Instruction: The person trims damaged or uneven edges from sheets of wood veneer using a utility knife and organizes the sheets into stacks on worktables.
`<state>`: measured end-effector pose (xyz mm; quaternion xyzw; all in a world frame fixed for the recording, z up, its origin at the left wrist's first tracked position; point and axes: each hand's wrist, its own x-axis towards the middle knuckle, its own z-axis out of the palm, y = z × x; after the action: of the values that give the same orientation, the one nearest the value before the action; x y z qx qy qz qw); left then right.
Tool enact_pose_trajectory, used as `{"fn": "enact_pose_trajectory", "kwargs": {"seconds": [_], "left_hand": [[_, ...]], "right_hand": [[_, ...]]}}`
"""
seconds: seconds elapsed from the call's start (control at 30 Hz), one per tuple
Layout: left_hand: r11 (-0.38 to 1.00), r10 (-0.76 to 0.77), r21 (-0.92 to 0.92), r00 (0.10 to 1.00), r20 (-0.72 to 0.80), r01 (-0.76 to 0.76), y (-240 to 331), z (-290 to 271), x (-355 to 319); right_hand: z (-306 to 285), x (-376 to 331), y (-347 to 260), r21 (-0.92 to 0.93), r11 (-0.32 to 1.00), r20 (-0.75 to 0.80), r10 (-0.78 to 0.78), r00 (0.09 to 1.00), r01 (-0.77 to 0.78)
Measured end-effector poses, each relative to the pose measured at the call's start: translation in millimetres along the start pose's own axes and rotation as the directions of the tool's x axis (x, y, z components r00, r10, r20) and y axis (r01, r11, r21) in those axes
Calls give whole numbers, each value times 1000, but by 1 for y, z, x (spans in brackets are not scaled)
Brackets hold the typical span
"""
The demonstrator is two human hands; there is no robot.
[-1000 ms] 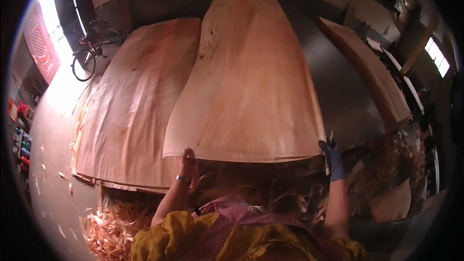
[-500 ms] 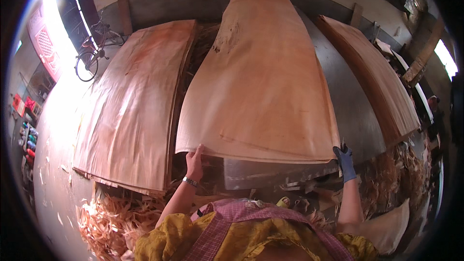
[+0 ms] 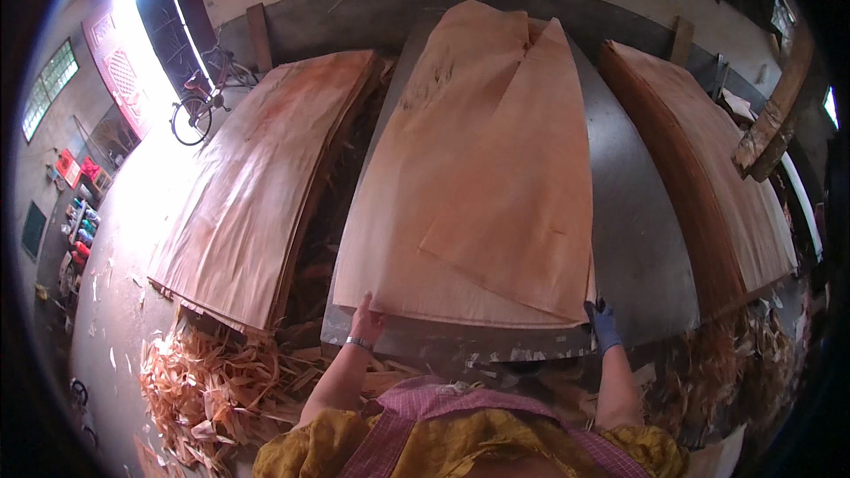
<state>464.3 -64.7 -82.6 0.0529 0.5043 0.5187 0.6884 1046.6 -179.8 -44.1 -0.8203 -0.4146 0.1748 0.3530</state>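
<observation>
A large sheet of pale wood veneer [image 3: 398,212] lies lengthwise over a grey metal-topped table [image 3: 642,221] in front of me. On its right side lies a narrower overlapping layer of veneer [image 3: 540,168]; whether this is a fold or a separate piece I cannot tell. My left hand [image 3: 367,324], bare with a watch at the wrist, grips the sheet's near left corner, thumb on top and fingers hidden beneath. At the near right corner my right hand [image 3: 605,326], in a blue-grey glove, pinches the edge.
Stacks of veneer stand on the left [image 3: 257,177] and the right [image 3: 708,168]. Wood scraps [image 3: 208,381] heap on the floor at the near left, with more at the near right. A bicycle [image 3: 193,117] stands by the bright doorway. A wooden beam [image 3: 777,115] juts in at the right.
The veneer sheet has come down from a raised, billowing position onto the table. Its right side now shows an overlapping layer. Both hands keep hold of the near corners.
</observation>
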Motion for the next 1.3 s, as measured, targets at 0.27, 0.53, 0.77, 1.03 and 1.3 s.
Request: {"fn": "enact_pose_trajectory", "kwargs": {"seconds": [0.27, 0.53, 0.77, 1.03, 1.3], "left_hand": [[997, 53, -55, 989, -136, -61, -84, -15, -48], [978, 191, -53, 965, -181, -203, -69, 69, 23], [959, 272, -17, 934, -234, -283, -52, 93, 36], [978, 159, -83, 936, -314, -193, -77, 73, -1], [967, 206, -80, 931, -303, -240, -78, 63, 9]], "right_hand": [[-28, -24, 75, -314, 949, -130, -54, 990, 10], [-33, 85, 26, -279, 939, -84, -232, 969, 201], [-11, 108, 25, -292, 943, -94, -191, 977, 156], [-44, 66, 39, -209, 975, -71, -87, 994, 70], [-42, 53, 26, -273, 959, -113, -107, 988, 73]]}}
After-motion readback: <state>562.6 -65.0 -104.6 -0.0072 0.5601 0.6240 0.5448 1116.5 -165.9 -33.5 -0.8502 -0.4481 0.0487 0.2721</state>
